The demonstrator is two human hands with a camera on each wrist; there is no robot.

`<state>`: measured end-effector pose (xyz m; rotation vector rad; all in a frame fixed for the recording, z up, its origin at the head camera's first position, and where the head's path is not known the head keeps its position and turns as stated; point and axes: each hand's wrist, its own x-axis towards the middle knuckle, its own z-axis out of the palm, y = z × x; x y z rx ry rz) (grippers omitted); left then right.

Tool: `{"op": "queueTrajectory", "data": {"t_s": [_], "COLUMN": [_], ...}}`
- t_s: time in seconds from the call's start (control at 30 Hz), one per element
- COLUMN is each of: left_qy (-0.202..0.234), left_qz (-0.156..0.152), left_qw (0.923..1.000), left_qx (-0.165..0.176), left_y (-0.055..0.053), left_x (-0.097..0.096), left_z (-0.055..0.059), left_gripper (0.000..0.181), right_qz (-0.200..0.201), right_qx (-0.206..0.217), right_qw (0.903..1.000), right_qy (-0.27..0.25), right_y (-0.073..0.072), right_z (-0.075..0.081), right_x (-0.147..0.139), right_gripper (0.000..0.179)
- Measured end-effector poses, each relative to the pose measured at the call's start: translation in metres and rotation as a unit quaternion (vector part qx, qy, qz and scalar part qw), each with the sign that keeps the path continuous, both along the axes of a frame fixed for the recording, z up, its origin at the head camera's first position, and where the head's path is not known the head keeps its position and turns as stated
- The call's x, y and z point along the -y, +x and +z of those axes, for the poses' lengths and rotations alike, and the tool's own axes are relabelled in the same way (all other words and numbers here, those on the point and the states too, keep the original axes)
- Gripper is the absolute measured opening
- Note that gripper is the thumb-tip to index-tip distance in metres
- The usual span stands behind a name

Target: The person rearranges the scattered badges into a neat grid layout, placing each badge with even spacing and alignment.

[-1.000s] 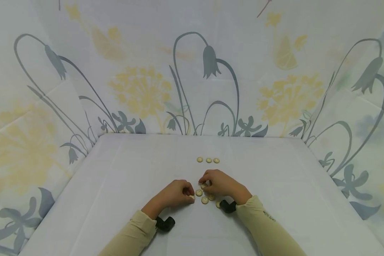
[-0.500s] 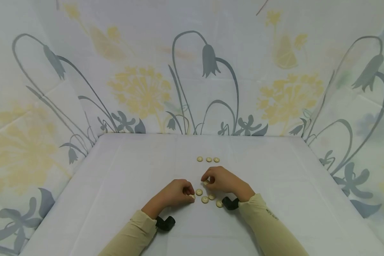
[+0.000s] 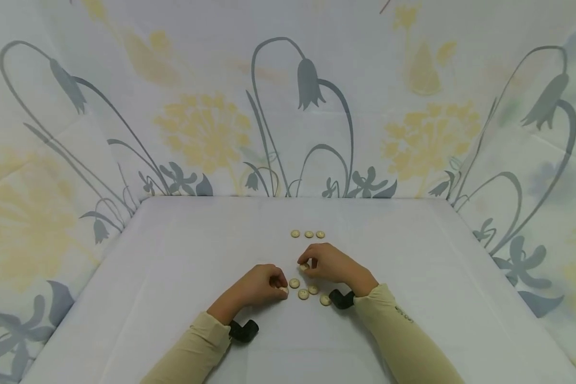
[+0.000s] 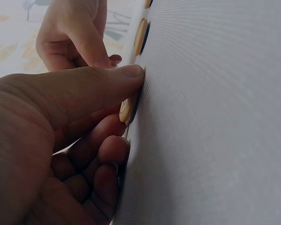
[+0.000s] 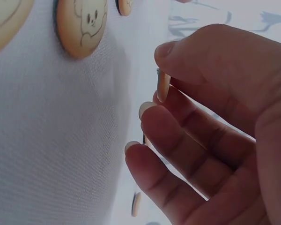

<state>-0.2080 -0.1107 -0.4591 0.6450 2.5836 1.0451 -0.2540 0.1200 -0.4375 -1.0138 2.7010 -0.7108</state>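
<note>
My left hand [image 3: 259, 285] is low at the table, left of a loose group of round wooden tokens. Its thumb and fingers hold one wooden token [image 4: 126, 108] by the edge, close against the cloth. Slightly farther out, my right hand [image 3: 330, 263] pinches another wooden token [image 5: 163, 86] between thumb and index finger; in the right wrist view it stands edge-on, its face turned away. Between the hands lie several tokens, among them a near token [image 3: 303, 294] and one token [image 5: 84, 26] with a small animal face drawn on it.
Beyond the hands, three tokens lie in a short row: a left token [image 3: 295, 233], a middle token [image 3: 309, 234] and a right token [image 3: 320, 234]. White cloth covers the table [image 3: 197, 240]. A flower-printed curtain [image 3: 211, 133] rises behind and at both sides.
My right hand has drawn its token away from the loose group, toward the row, uncovering tokens beneath the wrist. The left hand keeps its place. The head view has shifted slightly.
</note>
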Motion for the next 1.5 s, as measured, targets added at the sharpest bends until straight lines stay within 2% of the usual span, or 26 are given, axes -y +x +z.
{"op": "queueTrajectory", "data": {"t_s": [0.43, 0.87, 1.5], "left_qy": [-0.005, -0.004, -0.004], "left_qz": [0.003, 0.003, 0.004], "left_qw": [1.0, 1.0, 1.0], "left_qx": [-0.006, -0.007, -0.006], "left_y": [0.0, 0.001, 0.001], "left_x": [0.0, 0.0, 0.0], "left_z": [-0.001, 0.0, 0.0], "left_gripper": [0.015, 0.014, 0.014], "right_qz": [-0.029, -0.042, -0.069], "right_qx": [-0.007, -0.041, -0.043], "right_qw": [0.9995, 0.9983, 0.9966], "right_qy": [0.002, 0.001, 0.015], "right_y": [-0.007, -0.02, -0.034], "right_z": [0.002, 0.0, -0.002], "right_x": [-0.002, 0.002, 0.015], "right_gripper": [0.021, 0.021, 0.022]}}
